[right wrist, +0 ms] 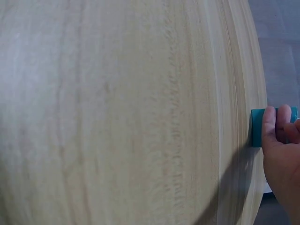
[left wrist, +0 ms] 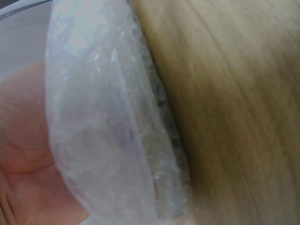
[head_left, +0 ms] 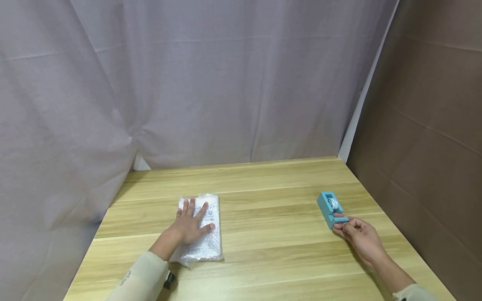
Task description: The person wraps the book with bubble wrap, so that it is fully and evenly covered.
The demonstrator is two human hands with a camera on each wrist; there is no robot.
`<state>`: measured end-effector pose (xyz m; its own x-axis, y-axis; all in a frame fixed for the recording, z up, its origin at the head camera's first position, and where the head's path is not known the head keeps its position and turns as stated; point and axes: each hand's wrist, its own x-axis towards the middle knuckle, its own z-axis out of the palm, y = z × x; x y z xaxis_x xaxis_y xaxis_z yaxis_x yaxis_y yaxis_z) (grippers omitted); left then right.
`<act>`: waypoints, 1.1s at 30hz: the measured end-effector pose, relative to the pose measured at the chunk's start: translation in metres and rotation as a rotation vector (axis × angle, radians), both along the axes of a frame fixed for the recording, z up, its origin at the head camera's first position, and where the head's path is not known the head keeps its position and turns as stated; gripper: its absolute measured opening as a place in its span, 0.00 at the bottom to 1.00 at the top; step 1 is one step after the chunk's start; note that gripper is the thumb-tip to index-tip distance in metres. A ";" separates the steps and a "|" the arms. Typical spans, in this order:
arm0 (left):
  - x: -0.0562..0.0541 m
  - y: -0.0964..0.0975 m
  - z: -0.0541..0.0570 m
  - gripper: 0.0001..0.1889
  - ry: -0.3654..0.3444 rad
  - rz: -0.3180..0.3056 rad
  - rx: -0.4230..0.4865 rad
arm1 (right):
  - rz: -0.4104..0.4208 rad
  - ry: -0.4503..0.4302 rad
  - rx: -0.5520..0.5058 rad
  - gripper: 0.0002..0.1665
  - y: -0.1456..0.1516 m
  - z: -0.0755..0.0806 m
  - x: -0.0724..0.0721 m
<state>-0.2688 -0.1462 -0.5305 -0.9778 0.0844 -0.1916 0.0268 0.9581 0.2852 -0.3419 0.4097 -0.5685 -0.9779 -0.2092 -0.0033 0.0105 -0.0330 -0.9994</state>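
A flat package in bubble wrap lies on the wooden table, left of the middle. My left hand rests on top of it with the fingers spread. In the left wrist view the clear wrap bulges in front of the palm. Toward the table's right side stands a blue tape dispenser with a white roll of tape in it. My right hand grips its near end, fingers bent around the front by the cutter. Any strip of tape between the fingertips is hidden.
The wooden table stretches between both hands. A grey curtain hangs behind it and along the left, and a brown curtain borders the right edge. A small black object shows beside the left sleeve.
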 end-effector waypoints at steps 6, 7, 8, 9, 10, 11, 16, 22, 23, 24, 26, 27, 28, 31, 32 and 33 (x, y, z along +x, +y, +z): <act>-0.001 0.001 -0.001 0.47 0.005 -0.003 -0.006 | -0.019 -0.004 0.043 0.17 -0.002 0.000 -0.001; -0.001 0.001 -0.001 0.47 0.008 -0.004 -0.005 | -0.021 -0.005 0.046 0.17 -0.002 0.000 -0.001; -0.001 0.001 -0.001 0.47 0.008 -0.005 -0.004 | -0.022 -0.005 0.045 0.17 -0.002 0.000 -0.001; -0.001 0.001 -0.001 0.47 0.007 -0.006 -0.003 | -0.024 -0.003 0.046 0.17 -0.002 0.000 -0.001; -0.001 0.001 -0.001 0.47 0.007 -0.006 -0.003 | -0.024 0.000 0.046 0.17 -0.002 0.000 -0.001; -0.001 0.001 -0.001 0.47 0.006 -0.006 -0.002 | -0.024 0.004 0.046 0.16 -0.002 -0.001 -0.002; -0.001 0.000 -0.001 0.47 0.013 -0.005 -0.002 | -0.033 0.011 0.060 0.16 -0.004 0.001 -0.004; -0.001 -0.002 0.000 0.47 0.010 -0.007 0.024 | -0.039 0.010 0.076 0.16 -0.004 0.001 -0.005; -0.001 -0.002 0.000 0.47 0.006 -0.004 0.039 | -0.038 0.015 0.083 0.16 -0.004 0.001 -0.005; -0.003 -0.004 -0.005 0.48 0.020 -0.011 0.054 | -0.039 0.020 0.092 0.16 -0.004 0.001 -0.004; -0.003 -0.006 -0.009 0.51 0.039 -0.019 0.084 | -0.040 0.035 0.123 0.17 -0.004 0.001 -0.004; -0.006 -0.008 -0.016 0.52 0.054 -0.025 0.094 | -0.038 0.042 0.142 0.18 -0.003 0.000 -0.004; -0.006 -0.009 -0.017 0.53 0.062 -0.028 0.103 | -0.037 0.049 0.159 0.19 -0.003 0.000 -0.003; -0.006 -0.009 -0.018 0.52 0.070 -0.027 0.110 | -0.036 0.056 0.168 0.21 -0.002 -0.002 -0.002; -0.006 -0.008 -0.018 0.51 0.067 -0.024 0.106 | -0.035 0.059 0.160 0.22 -0.001 -0.002 -0.001; -0.005 -0.008 -0.016 0.50 0.057 -0.019 0.102 | -0.033 0.062 0.139 0.22 -0.001 -0.002 -0.001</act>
<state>-0.2741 -0.1537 -0.5464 -0.9850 0.1193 -0.1249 0.0637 0.9232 0.3791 -0.3426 0.4086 -0.5707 -0.9834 -0.1787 0.0304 -0.0501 0.1064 -0.9931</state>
